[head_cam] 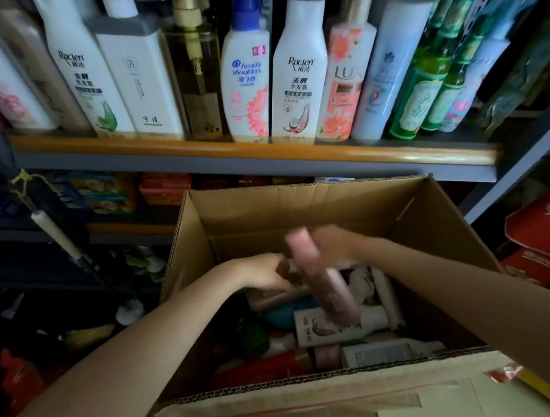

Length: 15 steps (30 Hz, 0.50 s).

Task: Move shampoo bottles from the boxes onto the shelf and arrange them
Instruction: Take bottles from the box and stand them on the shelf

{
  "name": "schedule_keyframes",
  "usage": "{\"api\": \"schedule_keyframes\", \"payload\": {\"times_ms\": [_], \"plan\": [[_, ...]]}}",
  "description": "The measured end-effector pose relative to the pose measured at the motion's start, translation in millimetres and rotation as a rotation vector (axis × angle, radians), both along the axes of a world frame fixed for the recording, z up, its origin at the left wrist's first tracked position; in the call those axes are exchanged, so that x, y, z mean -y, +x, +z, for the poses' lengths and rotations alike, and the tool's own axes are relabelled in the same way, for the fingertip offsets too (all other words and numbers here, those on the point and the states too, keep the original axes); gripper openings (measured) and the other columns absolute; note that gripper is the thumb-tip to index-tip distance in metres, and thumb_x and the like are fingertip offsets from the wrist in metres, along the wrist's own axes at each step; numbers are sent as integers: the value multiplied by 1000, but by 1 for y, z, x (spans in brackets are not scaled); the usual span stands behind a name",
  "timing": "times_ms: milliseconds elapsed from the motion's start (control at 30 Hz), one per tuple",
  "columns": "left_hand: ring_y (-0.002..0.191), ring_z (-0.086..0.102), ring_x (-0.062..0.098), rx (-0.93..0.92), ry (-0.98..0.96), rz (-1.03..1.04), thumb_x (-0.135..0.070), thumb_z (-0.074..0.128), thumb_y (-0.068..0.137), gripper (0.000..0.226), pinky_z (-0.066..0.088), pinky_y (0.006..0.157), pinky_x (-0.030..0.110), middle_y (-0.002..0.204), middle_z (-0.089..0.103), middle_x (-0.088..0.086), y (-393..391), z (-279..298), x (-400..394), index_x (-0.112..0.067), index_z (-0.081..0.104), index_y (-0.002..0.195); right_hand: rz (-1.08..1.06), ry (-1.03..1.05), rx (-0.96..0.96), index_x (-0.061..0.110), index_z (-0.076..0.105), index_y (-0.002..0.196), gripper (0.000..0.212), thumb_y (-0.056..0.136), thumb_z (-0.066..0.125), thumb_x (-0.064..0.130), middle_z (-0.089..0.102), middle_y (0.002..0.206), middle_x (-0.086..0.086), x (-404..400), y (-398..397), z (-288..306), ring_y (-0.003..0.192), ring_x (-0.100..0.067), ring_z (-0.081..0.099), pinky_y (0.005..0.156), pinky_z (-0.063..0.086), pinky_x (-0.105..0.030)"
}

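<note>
An open cardboard box [299, 202] stands below the shelf [195, 148], and several bottles lie jumbled inside it, among them a white bottle [340, 327] and a red bottle [264, 369]. My right hand [333, 243] grips a blurred pink bottle [326, 283] near its top, tilted above the pile. My left hand [259, 273] is down in the box beside it, its fingers curled on a brownish bottle [283, 267]. The shelf holds a tight row of upright bottles, including a Head & Shoulders bottle [247, 77], a white Raclen bottle [298, 73] and a pink Lux bottle [345, 79].
Green glass bottles [429, 88] lean at the shelf's right end. A lower shelf carries soap packs [109, 193]. A white-handled brush [60, 237] hangs at the left. Red cartons [548, 234] are stacked to the right of the box.
</note>
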State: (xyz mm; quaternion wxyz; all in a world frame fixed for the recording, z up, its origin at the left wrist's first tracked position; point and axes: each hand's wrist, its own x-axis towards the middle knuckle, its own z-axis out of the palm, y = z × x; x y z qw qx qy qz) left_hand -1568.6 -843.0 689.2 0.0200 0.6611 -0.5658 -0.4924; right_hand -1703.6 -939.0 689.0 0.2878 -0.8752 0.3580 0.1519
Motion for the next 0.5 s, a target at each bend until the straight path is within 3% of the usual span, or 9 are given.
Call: {"api": "schedule_keyframes", "payload": {"times_ms": [100, 167, 233, 300, 400, 433, 500], "plan": [[104, 54, 7, -272, -182, 173, -30, 67, 85, 46, 47, 75, 15, 115, 53, -14, -4, 35, 11, -26, 48, 126, -322, 21, 411, 5, 60, 97, 33, 77, 73, 27, 62, 85, -6, 14, 9, 53, 70, -18, 60, 55, 51, -27], [106, 56, 7, -272, -433, 210, -25, 72, 80, 43, 46, 80, 17, 114, 59, -12, -3, 67, 22, -24, 53, 119, -413, -23, 576, 12, 58, 89, 25, 76, 73, 27, 61, 76, -1, 17, 17, 90, 63, -14, 57, 51, 49, -28], [109, 56, 8, -213, -598, 192, -24, 76, 76, 45, 43, 87, 21, 112, 60, -9, 4, 105, 31, -23, 54, 114, -406, -25, 710, 20, 54, 85, 17, 80, 70, 25, 58, 74, 5, 15, 25, 133, 64, -8, 55, 55, 46, -24], [105, 58, 7, -186, -704, 140, -24, 79, 72, 43, 45, 86, 19, 107, 62, -10, 15, 146, 37, -26, 55, 109, -372, -19, 815, 23, 54, 77, 13, 82, 67, 24, 57, 69, 3, 13, 30, 179, 58, -7, 54, 49, 42, -22], [82, 58, -11, -207, -834, 155, -14, 74, 77, 33, 45, 71, 4, 95, 61, -13, 23, 211, 38, -28, 54, 99, -349, -145, 965, 21, 56, 65, 19, 81, 66, 23, 51, 55, 4, 13, 40, 243, 40, -3, 44, 39, 34, -18], [78, 57, -14, -208, -906, 156, -11, 72, 79, 33, 43, 67, 2, 92, 59, -14, 22, 232, 38, -29, 52, 97, -342, -215, 1028, 18, 58, 65, 17, 79, 67, 24, 51, 57, 4, 13, 44, 263, 44, -4, 46, 43, 36, -21], [92, 56, -7, -134, -1049, 148, -17, 73, 79, 39, 43, 71, 5, 101, 58, -10, 19, 265, 43, -27, 48, 106, -313, -391, 1165, 8, 62, 73, 19, 74, 65, 26, 55, 66, 0, 13, 54, 299, 60, -11, 51, 55, 43, -31]]}}
